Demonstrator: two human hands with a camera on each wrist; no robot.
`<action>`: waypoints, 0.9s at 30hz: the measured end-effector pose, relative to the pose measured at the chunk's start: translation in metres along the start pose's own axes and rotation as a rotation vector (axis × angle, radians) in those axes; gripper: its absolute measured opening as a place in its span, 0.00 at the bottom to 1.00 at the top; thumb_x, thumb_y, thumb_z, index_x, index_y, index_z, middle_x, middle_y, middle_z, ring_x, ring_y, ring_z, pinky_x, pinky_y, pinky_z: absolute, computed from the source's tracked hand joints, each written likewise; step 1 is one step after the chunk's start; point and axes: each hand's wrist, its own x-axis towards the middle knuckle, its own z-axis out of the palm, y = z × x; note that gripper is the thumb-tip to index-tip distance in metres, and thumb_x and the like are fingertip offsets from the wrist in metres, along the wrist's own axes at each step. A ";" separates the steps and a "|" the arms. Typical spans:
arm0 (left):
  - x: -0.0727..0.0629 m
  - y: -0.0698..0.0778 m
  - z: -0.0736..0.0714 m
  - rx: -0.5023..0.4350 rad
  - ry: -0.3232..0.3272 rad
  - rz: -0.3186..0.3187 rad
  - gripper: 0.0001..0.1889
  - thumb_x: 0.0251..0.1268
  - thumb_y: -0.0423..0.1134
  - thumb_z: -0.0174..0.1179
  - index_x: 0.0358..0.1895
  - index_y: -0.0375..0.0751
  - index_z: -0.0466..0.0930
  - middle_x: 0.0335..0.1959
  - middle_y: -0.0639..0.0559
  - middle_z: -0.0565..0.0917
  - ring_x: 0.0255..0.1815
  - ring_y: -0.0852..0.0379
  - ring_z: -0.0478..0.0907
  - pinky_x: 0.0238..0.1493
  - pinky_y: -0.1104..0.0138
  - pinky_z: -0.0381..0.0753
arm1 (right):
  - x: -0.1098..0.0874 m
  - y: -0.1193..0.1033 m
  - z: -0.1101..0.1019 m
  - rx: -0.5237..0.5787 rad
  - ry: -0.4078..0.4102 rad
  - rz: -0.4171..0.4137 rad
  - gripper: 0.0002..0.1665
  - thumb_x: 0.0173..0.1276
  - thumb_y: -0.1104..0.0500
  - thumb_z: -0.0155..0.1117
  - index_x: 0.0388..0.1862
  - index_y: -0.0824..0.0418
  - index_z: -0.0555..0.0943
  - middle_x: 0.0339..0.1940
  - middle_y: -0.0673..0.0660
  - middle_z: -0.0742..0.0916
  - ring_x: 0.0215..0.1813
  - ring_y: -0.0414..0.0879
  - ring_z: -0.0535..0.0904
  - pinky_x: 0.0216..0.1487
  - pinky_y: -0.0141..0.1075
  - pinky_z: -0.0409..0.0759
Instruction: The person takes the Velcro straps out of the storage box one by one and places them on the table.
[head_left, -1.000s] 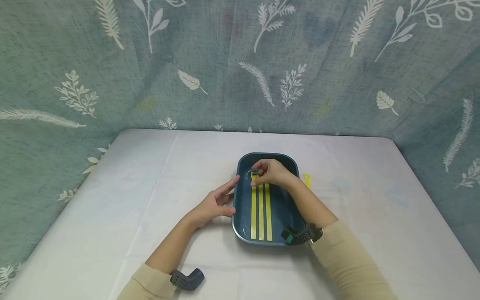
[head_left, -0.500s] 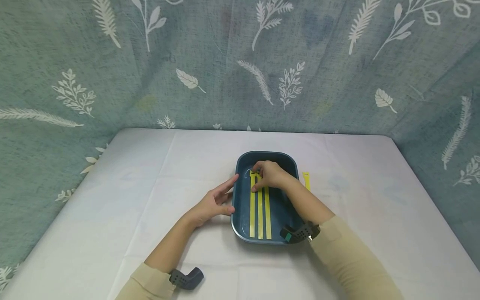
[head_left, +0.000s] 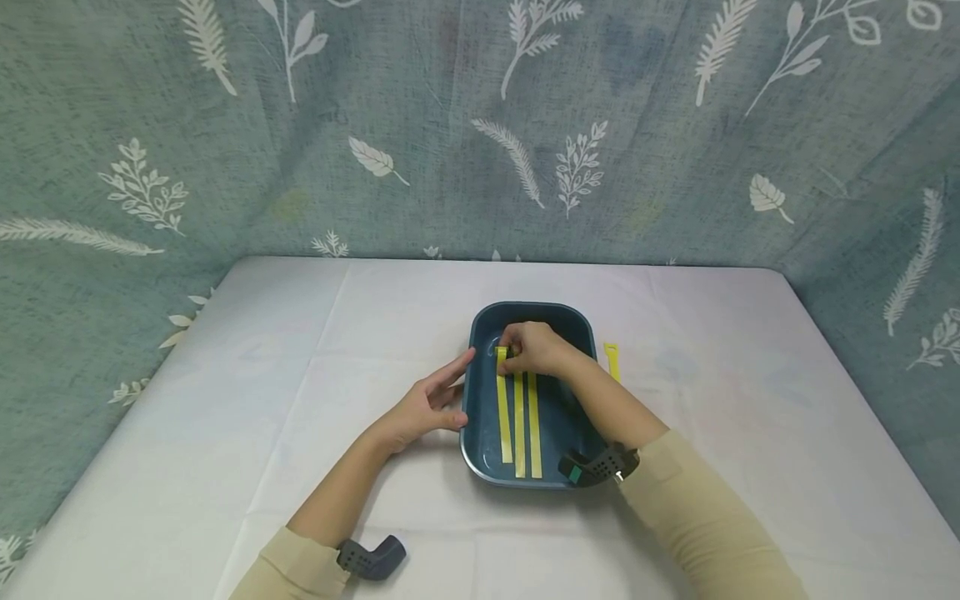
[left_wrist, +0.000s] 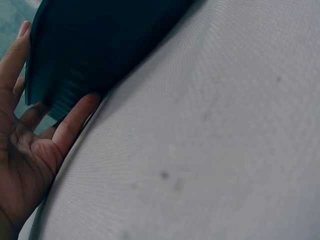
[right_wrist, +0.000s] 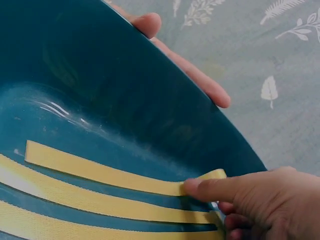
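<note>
A blue-green oblong tray [head_left: 562, 412] stands on the white-covered table. My left hand [head_left: 422, 408] rests against its left side, thumb and fingers extended, as the left wrist view also shows along the tray wall [left_wrist: 110, 40]. My right hand [head_left: 540, 348] reaches inside the tray. Between its thumb and fingers it pinches the leftmost yellow cable strap [right_wrist: 100, 167] near the slotted head. Two more yellow straps lie side by side to its right, a middle strap [head_left: 519, 425] and a right strap [head_left: 535, 425]; my right hand hides their upper ends.
Another yellow strap [head_left: 612, 360] lies on the table just right of the tray, partly covered by my right forearm. A white cloth [head_left: 360, 325] covers the table, and a green leaf-patterned curtain [head_left: 435, 133] hangs behind it.
My right hand has taken hold of the leftmost strap. That strap has shifted up and now slants, its lower end higher than the other two. The left hand stays at the tray.
</note>
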 end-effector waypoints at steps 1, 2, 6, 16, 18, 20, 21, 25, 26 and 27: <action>0.000 0.000 0.000 0.001 0.000 0.001 0.49 0.52 0.49 0.71 0.75 0.55 0.49 0.77 0.54 0.48 0.74 0.41 0.52 0.68 0.54 0.62 | 0.000 0.000 0.000 0.007 0.001 -0.003 0.15 0.55 0.57 0.73 0.39 0.61 0.80 0.23 0.51 0.77 0.25 0.41 0.71 0.24 0.29 0.69; 0.000 0.000 0.000 0.002 0.000 0.003 0.49 0.52 0.48 0.70 0.75 0.55 0.49 0.77 0.54 0.47 0.74 0.40 0.52 0.69 0.54 0.61 | 0.000 0.000 0.000 0.015 0.000 -0.006 0.14 0.57 0.57 0.72 0.39 0.60 0.80 0.23 0.51 0.77 0.25 0.41 0.72 0.24 0.29 0.69; 0.000 0.000 0.000 0.003 0.004 -0.003 0.48 0.53 0.46 0.70 0.75 0.56 0.50 0.77 0.55 0.48 0.74 0.40 0.51 0.69 0.53 0.59 | -0.001 -0.001 0.001 0.051 0.012 -0.017 0.14 0.61 0.56 0.68 0.44 0.58 0.79 0.28 0.51 0.80 0.29 0.42 0.74 0.28 0.29 0.72; 0.000 0.001 0.000 -0.001 0.001 -0.005 0.47 0.55 0.43 0.69 0.75 0.56 0.50 0.77 0.56 0.47 0.74 0.40 0.51 0.70 0.54 0.58 | -0.001 -0.004 0.000 0.387 -0.013 -0.018 0.26 0.64 0.65 0.62 0.61 0.66 0.72 0.31 0.56 0.86 0.33 0.45 0.86 0.38 0.36 0.85; -0.001 0.001 -0.001 -0.005 -0.002 -0.006 0.47 0.55 0.44 0.69 0.75 0.56 0.49 0.77 0.55 0.47 0.74 0.40 0.51 0.70 0.54 0.57 | -0.001 -0.005 -0.001 0.448 -0.023 -0.027 0.30 0.63 0.66 0.62 0.64 0.66 0.70 0.31 0.57 0.87 0.32 0.47 0.86 0.39 0.38 0.85; -0.001 0.001 -0.001 -0.010 -0.004 -0.007 0.47 0.55 0.44 0.69 0.75 0.56 0.49 0.77 0.55 0.47 0.74 0.40 0.51 0.70 0.53 0.57 | -0.003 -0.006 -0.003 0.508 -0.030 -0.044 0.31 0.63 0.67 0.62 0.66 0.66 0.68 0.33 0.60 0.87 0.32 0.48 0.86 0.40 0.42 0.85; -0.001 0.001 -0.001 -0.012 -0.005 -0.008 0.48 0.54 0.45 0.69 0.75 0.55 0.49 0.77 0.55 0.47 0.74 0.40 0.51 0.70 0.52 0.57 | -0.003 -0.006 -0.004 0.537 -0.032 -0.052 0.32 0.63 0.67 0.62 0.66 0.66 0.68 0.34 0.62 0.87 0.32 0.48 0.86 0.41 0.44 0.85; -0.001 0.002 -0.001 0.001 -0.006 -0.004 0.48 0.55 0.45 0.69 0.75 0.55 0.49 0.77 0.55 0.47 0.74 0.40 0.51 0.70 0.52 0.57 | -0.005 -0.006 -0.007 0.640 -0.020 -0.079 0.29 0.64 0.67 0.62 0.65 0.67 0.70 0.43 0.67 0.86 0.35 0.47 0.86 0.44 0.51 0.83; -0.001 0.002 -0.001 0.005 -0.006 -0.003 0.48 0.54 0.45 0.69 0.75 0.55 0.49 0.77 0.55 0.47 0.74 0.40 0.51 0.70 0.52 0.57 | -0.005 -0.006 -0.007 0.656 -0.016 -0.087 0.29 0.64 0.68 0.62 0.65 0.67 0.70 0.45 0.67 0.85 0.36 0.47 0.86 0.45 0.51 0.82; 0.000 0.002 -0.001 0.006 -0.006 -0.002 0.47 0.55 0.44 0.69 0.75 0.55 0.49 0.77 0.55 0.47 0.74 0.40 0.51 0.70 0.53 0.58 | -0.005 -0.006 -0.007 0.668 -0.012 -0.094 0.29 0.64 0.68 0.62 0.65 0.67 0.70 0.47 0.67 0.85 0.38 0.47 0.86 0.46 0.51 0.82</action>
